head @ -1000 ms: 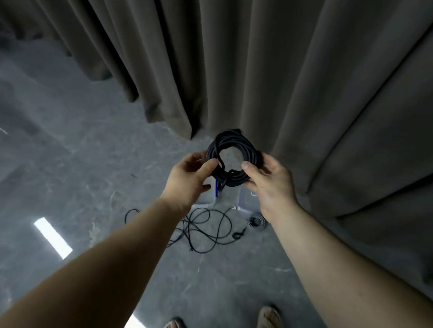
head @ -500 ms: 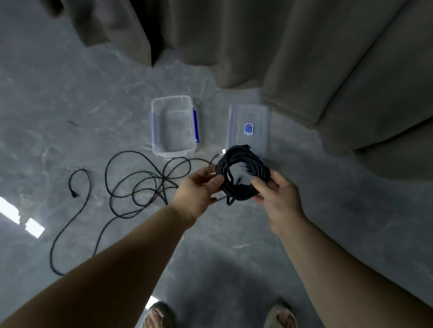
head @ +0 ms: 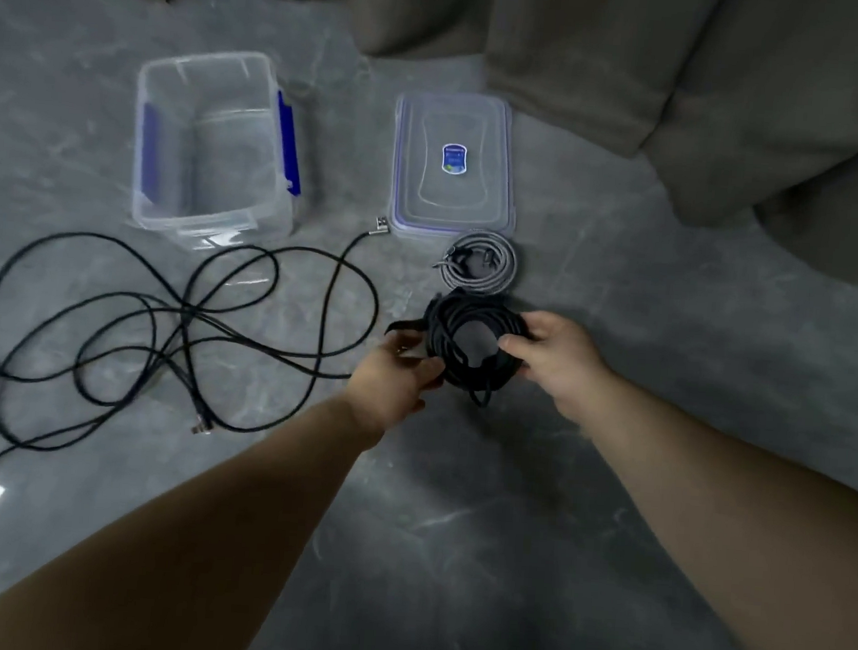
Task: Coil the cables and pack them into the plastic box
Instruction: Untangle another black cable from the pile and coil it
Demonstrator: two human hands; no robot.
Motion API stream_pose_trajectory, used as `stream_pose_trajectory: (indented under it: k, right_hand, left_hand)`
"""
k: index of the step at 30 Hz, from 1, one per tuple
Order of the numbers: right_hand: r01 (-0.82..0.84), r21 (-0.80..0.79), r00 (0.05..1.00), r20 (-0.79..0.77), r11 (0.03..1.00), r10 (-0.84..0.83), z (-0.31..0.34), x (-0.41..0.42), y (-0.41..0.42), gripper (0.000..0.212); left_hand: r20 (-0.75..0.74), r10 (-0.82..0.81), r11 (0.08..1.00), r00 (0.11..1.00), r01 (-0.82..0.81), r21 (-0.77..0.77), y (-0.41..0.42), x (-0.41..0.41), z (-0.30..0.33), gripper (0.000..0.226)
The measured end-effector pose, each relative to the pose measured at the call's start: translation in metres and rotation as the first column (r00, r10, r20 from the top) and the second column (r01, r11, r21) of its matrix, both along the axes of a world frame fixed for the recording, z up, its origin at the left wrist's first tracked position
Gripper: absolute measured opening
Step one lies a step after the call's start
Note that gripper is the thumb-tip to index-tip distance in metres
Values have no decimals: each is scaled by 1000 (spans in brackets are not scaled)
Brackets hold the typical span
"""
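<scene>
I hold a coiled black cable (head: 468, 322) low over the grey floor between both hands. My left hand (head: 395, 373) pinches the coil's left side, and my right hand (head: 557, 356) grips its right side with the thumb through the ring. A clear plastic box (head: 206, 213) with blue clips stands open at the upper left. Its lid (head: 450, 204) lies flat to the right of it. A small coiled grey braided cable (head: 482, 262) rests just below the lid. A long loose black cable (head: 173, 317) sprawls across the floor on the left.
Heavy grey curtains (head: 687, 89) hang along the top and right, bunching onto the marble floor (head: 455, 504). The loose cable's silver plug (head: 380, 225) lies between the box and the lid. Bright light reflections show at the far left edge.
The view has tilted down from the curtains to the floor and moved closer. Both hands have lowered the black coil toward the floor, near the grey coil.
</scene>
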State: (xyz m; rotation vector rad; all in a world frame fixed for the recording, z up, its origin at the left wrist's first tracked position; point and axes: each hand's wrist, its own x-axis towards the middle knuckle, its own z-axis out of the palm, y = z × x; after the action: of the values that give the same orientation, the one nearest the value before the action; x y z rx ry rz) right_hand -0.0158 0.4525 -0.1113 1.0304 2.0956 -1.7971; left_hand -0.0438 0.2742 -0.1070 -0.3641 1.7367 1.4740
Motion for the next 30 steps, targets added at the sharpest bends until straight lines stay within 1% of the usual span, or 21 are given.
stream_pose_trajectory:
  k: [2, 4, 7, 10, 15, 17, 21, 23, 24, 27, 28, 30]
  right_hand:
    - [-40, 7, 999, 5, 999, 40, -17, -5, 5, 26]
    - [-54, 10, 998, 14, 998, 54, -29, -7, 8, 28]
    - [-5, 16, 1000, 12, 1000, 5, -41, -6, 11, 38]
    - [41, 32, 999, 1, 999, -41, -49, -1, 13, 47]
    - [21, 29, 999, -35, 999, -20, -54, -4, 14, 49]
    - [10, 29, 999, -39, 1000, -9, -54, -5, 13, 49]
    - [-46, 75, 997, -56, 996, 50, -52, -4, 9, 51]
    - [-72, 150, 993, -79, 986, 85, -50, -3, 8, 50]
    - [-91, 218, 989, -91, 972, 113, -48, -3, 7, 50]
    - [-146, 481, 969, -104, 864, 222, -37, 0, -1, 40]
    - [-148, 533, 960, -126, 833, 251, -33, 1, -7, 36]
    - [-137, 558, 937, -194, 819, 289, -25, -1, -24, 27]
  left_hand:
    - [25, -9, 1000, 1000, 9, 6, 5, 3, -16, 46]
    - [49, -16, 1000, 999, 15, 14, 9, 6, -27, 50]
    - [42, -44, 999, 998, 44, 14, 14, 12, -32, 55]
    - [59, -6, 1000, 998, 5, 14, 20, 17, -37, 57]
    - [51, -8, 1000, 999, 7, 9, 24, 21, -43, 60]
    - [40, -36, 999, 999, 36, -5, 24, 20, -44, 66]
    - [26, -90, 996, 996, 91, -17, 24, 20, -43, 69]
    - [5, -106, 993, 994, 106, -44, 22, 19, -43, 75]
    - [-13, -101, 993, 995, 100, -64, 20, 18, -44, 77]
    - [-128, -61, 988, 990, 42, -146, 9, 15, -45, 74]
    - [-170, -39, 986, 985, 10, -167, 3, 13, -45, 71]
    - [-218, 15, 979, 976, -59, -194, -12, 11, -45, 65]
